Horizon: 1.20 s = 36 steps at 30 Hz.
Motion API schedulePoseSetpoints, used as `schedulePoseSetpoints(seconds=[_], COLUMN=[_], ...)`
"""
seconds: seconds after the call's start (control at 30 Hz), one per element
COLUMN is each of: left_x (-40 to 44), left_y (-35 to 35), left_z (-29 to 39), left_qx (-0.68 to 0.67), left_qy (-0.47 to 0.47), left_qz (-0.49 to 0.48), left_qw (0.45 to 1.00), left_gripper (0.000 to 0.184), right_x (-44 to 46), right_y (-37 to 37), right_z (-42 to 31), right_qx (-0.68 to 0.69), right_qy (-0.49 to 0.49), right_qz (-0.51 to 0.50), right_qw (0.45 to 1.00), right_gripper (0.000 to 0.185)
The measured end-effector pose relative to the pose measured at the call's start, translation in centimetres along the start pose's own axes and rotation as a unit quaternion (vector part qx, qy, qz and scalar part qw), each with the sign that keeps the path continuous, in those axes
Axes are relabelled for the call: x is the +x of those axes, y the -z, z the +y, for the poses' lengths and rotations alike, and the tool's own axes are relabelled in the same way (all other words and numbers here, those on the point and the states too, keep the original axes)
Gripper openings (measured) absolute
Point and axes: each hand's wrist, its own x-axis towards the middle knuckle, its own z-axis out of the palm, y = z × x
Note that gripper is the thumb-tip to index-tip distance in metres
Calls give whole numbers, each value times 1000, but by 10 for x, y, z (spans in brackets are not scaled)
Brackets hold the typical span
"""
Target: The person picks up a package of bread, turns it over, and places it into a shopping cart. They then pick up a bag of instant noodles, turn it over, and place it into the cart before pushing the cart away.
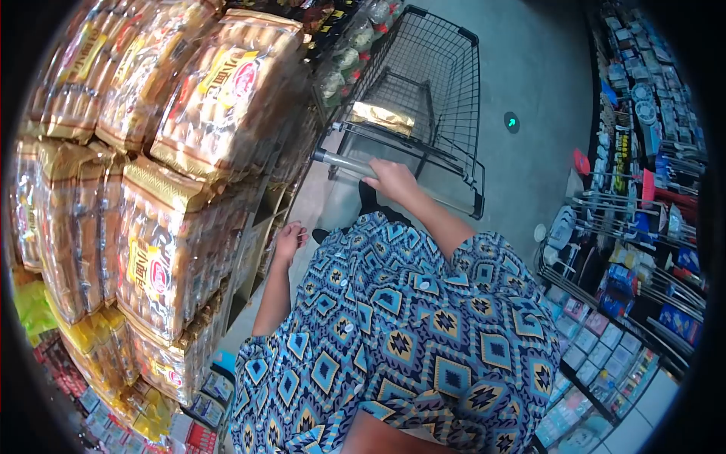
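My right hand is closed around the grey push handle of a black wire shopping cart. A shiny gold package lies in the cart at the end nearer the handle. My left hand hangs low beside the shelves on the left, its fingers loosely curled and apart with nothing seen in them. Closest to it are large clear-and-gold packs of bread rolls, stacked in layers. Another such bread pack stands on the upper layer.
Round green-and-white wrapped items line the shelf edge left of the cart. A grey floor with a round green-arrow marker runs along the aisle. Racks of hanging household goods and boxed items stand at the right.
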Motion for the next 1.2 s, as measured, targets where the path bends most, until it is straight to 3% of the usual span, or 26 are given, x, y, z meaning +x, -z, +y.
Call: schedulePoseSetpoints(seconds=[0.13,0.17,0.23,0.3,0.37,0.47,0.53,0.67,0.93,1.0,1.03,1.2], left_x=[6,-22,-38,-51,-65,-85,-88,-99,-79,-80,-80,-95], left_y=[13,52,56,51,50,57,38,28,18,18,19,25], left_z=[-32,-63,-74,-82,-90,-104,-88,-69,-27,-23,-22,-30], left_qx=[46,69,62,53,19,6,12,-10,36,41,41,44], left_qy=[51,79,107,137,145,167,167,132,91,85,85,120], left_qz=[53,81,111,139,154,162,162,153,119,128,129,142], left_qw=[996,991,986,979,977,973,973,979,988,987,987,982], left_gripper=[26,26,26,26,25,24,23,27,36,38,38,38], right_x=[15,5,11,43,73,100,112,108,105,107,108,117], right_y=[24,11,30,44,60,35,36,17,37,33,39,18], right_z=[17,-11,-3,32,61,102,119,130,132,139,137,145], right_qx=[18,27,65,90,91,-4,69,166,124,-5,-44,-112], right_qy=[-1,6,119,126,-38,-34,-152,-139,-101,1,-34,-38], right_qz=[-67,-85,54,139,146,173,-14,-53,-113,15,-11,-71], right_qw=[998,996,989,978,984,984,986,975,981,1000,998,990], right_gripper=[31,31,30,28,28,30,31,30,30,29,39,47])
